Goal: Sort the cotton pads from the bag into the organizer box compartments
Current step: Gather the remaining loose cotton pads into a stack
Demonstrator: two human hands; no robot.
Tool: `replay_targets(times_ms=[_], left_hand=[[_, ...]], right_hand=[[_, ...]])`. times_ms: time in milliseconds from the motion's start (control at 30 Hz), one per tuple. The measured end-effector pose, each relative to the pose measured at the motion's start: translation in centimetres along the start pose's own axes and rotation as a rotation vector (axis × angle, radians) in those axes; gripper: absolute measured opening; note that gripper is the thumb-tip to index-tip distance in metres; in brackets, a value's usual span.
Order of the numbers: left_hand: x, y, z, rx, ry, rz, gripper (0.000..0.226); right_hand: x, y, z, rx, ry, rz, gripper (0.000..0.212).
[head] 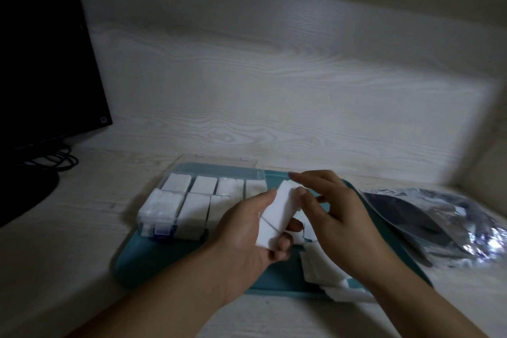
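In the lower middle of the frame, the left hand (247,230) grips a thick stack of white square cotton pads (277,217), thumb on the stack's upper left edge and curled fingertips wrapped under its lower end. The right hand (337,217) comes in from the lower right and touches the same stack at its top right end; its forefinger stretches out over the stack's upper corner, while the other fingers bend loosely against the stack's side, so whether it truly pinches the pads cannot be told.

Left of the hands, in the centre of the frame, sits a clear plastic organizer box (203,200) with its lid open toward the wall; its visible compartments hold white pads. The box stands on a flat teal tray (153,263), which lies on a pale wood-grain desk (68,269). More loose white pads (321,266) lie on the tray under the right wrist.

At the right edge lies a crumpled dark shiny plastic bag (428,217). A black monitor (41,63) fills the upper left.
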State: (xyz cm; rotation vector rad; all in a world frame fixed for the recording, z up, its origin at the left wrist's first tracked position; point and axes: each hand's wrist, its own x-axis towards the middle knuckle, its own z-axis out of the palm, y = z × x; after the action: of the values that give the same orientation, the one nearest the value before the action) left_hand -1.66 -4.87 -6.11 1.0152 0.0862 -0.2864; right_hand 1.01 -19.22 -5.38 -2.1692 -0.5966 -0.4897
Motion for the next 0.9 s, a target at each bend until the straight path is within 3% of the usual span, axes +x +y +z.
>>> replay_targets(times_ms=[167,300,467,533,733,800,900], left_hand=[[0.0,-0.1,0.0,0.018,-0.011,0.026,0.034],[0.0,-0.2,-0.1,0.171,0.024,0.117,0.036],[-1.0,0.4,-0.6,0.93,0.114,0.444,0.032],[-1.6,1.7,-1.1,1.066,0.092,0.522,0.025],[-1.8,7.8,-4.9,1.359,0.226,0.657,0.02],[-2.0,9.6,-7.7,1.374,0.236,0.655,0.02],[-1.9,10.9,-12.3,1.333,0.401,0.768,0.02]], right_hand=[[0.0,-0.2,0.0,-0.001,0.011,0.027,0.013],[0.1,-0.3,-0.1,0.117,0.086,0.105,0.017],[0.6,-1.5,-0.1,0.344,0.125,0.165,0.018],[1.7,-2.4,-0.1,0.407,0.121,0.217,0.015],[7.5,-4.7,1.3,0.51,-0.007,0.328,0.015],[9.7,-4.9,3.0,0.55,-0.021,0.345,0.014],[12.2,-4.8,6.0,0.56,-0.165,0.415,0.012]])
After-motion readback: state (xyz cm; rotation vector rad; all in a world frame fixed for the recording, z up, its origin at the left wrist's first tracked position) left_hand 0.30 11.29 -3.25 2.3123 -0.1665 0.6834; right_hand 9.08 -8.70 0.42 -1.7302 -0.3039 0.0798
